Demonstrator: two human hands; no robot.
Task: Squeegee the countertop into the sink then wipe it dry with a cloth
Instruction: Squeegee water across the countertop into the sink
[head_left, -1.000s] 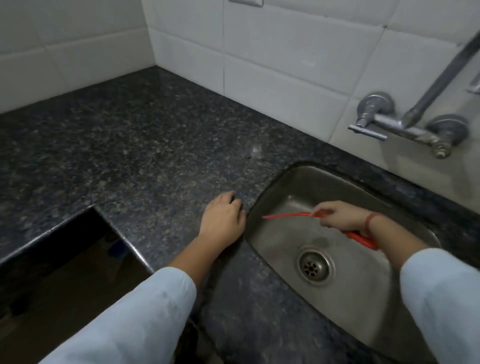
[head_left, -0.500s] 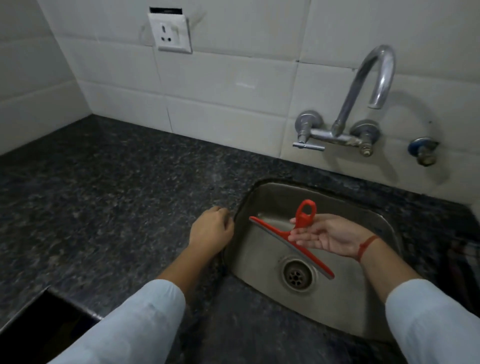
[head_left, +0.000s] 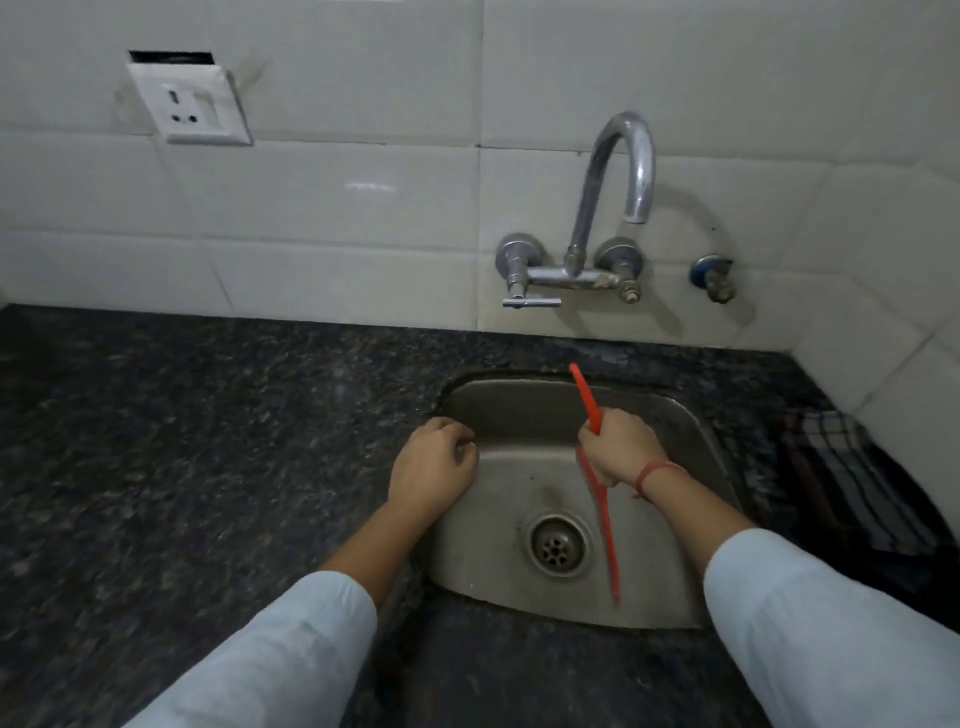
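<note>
Dark countertop (head_left: 208, 467), squeegee (head_left: 602, 514) edge-on — handle hidden

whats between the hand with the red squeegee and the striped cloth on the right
In the head view, only the steel sink's right wall and rim, then bare dark speckled granite countertop, lie between the right hand holding the red squeegee and the striped cloth.
</note>
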